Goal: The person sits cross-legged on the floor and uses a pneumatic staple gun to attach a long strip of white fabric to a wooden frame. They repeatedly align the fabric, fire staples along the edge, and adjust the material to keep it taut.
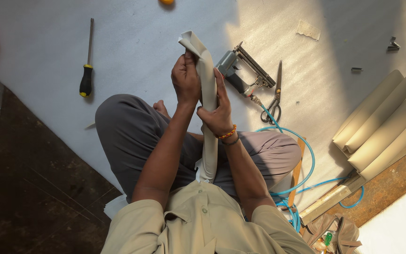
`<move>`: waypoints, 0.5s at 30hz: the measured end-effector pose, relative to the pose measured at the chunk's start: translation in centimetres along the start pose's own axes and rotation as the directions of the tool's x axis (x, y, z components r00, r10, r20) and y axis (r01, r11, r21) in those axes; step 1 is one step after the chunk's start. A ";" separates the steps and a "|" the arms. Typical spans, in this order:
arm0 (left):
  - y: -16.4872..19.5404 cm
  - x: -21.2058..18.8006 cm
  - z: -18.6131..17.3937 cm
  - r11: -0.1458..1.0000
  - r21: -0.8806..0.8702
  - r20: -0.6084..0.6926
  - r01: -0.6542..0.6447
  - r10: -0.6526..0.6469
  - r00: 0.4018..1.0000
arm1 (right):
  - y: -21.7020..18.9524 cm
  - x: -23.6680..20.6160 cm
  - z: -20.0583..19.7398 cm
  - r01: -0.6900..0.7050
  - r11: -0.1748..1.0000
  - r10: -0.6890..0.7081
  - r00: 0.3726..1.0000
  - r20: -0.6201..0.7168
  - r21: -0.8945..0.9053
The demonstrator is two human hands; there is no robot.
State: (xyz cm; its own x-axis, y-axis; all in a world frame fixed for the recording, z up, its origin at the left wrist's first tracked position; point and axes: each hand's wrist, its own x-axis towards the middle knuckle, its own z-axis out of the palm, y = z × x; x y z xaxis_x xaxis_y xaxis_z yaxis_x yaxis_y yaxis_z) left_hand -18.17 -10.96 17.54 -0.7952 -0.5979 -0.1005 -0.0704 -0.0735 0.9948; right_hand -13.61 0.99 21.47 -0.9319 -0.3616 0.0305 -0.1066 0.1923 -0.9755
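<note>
Head view: seated person
Left hand (185, 77): gripping cream strip (207, 89)
Right hand (218, 110): gripping strip lower
Staple gun (241, 71): just right of strip

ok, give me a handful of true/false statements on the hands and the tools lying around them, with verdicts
1. Both hands grip the cream padded strip. True: the left hand and the right hand both hold it, upright.
2. The scissors lie left of the person's knee. False: they lie to the right, beside the pneumatic stapler.
3. A blue air hose runs to the stapler. True.
4. The screwdriver is in the right hand. False: it lies alone on the white sheet, off to the left.
5. More cream padded pieces are stacked at the right. True.
</note>
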 end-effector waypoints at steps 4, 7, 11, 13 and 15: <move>-0.9 0.0 1.3 0.998 -0.043 0.108 0.052 -0.047 0.993 | -0.1 -0.2 -0.5 0.042 0.998 -0.042 0.999 -0.005 -0.052; -1.2 -0.2 2.2 0.989 -0.140 0.177 0.038 -0.013 0.984 | -0.3 -0.3 -1.3 -0.069 0.996 0.069 0.998 -0.001 -0.054; -0.7 -1.0 3.1 0.978 -0.203 0.253 0.045 0.008 0.967 | -0.7 -0.4 -2.3 0.028 0.988 -0.028 1.000 0.000 -0.155; 0.1 -1.2 3.5 0.990 -0.137 0.250 -0.031 0.065 0.966 | -0.9 -0.3 -2.7 0.017 0.982 -0.017 1.000 0.004 -0.186; 1.1 -1.6 3.5 0.981 -0.056 0.220 -0.186 0.193 0.956 | -1.3 -0.4 -3.1 -0.019 0.923 0.016 1.000 -0.011 -0.384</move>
State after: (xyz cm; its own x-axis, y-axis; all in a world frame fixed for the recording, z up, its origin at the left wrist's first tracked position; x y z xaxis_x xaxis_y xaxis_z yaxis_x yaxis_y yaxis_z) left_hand -19.11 -7.26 18.84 -0.9064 -0.4104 0.0999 0.1120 -0.0056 0.9937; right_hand -14.21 3.73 23.42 -0.9371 -0.3485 0.0176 -0.2141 0.5345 -0.8176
